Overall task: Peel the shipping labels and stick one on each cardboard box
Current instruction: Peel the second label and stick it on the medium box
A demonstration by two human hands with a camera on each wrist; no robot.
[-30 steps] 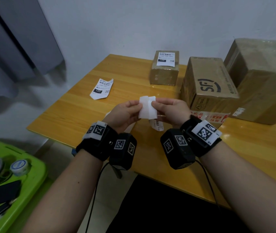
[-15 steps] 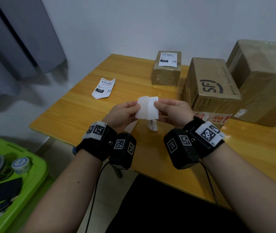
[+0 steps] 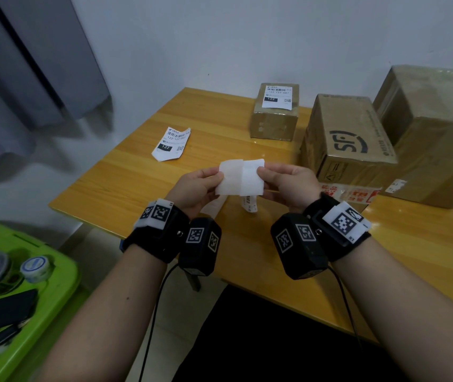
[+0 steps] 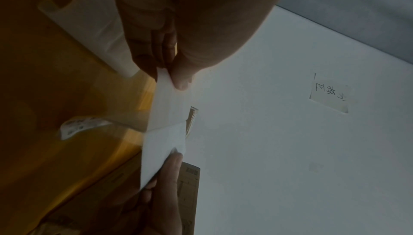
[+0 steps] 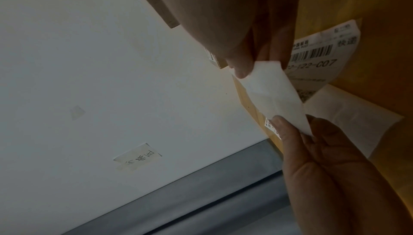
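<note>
Head view: the SF box [image 3: 349,139] stands in the middle of the row at the back of the counter [image 3: 126,183]. To its left, the small box [image 3: 275,114] already carries a printed label [image 3: 278,96] on its top. The SF box itself and the large box [image 3: 434,133] to its right show no new shipping label on their tops, so it seems that one box of three is done. In front of the SF box, both hands hold one white label sheet [image 3: 241,177] in the air above the counter. The left hand [image 3: 192,186] pinches its left edge and the right hand [image 3: 288,183] pinches its right edge. A loose label [image 3: 171,143] lies on the counter far left of the SF box, and another [image 3: 248,202] lies under the hands.

Left wrist view: the thumb and fingers [image 4: 181,78] of the left hand press together on the sheet's edge. The picture is dark, so it is perhaps the backing that separates here.

Right wrist view: the right thumb [image 5: 242,70] pinches the upper corner of the sheet, and the printed label lies on the counter behind it. Peeling is not finished, and two boxes remain.
</note>
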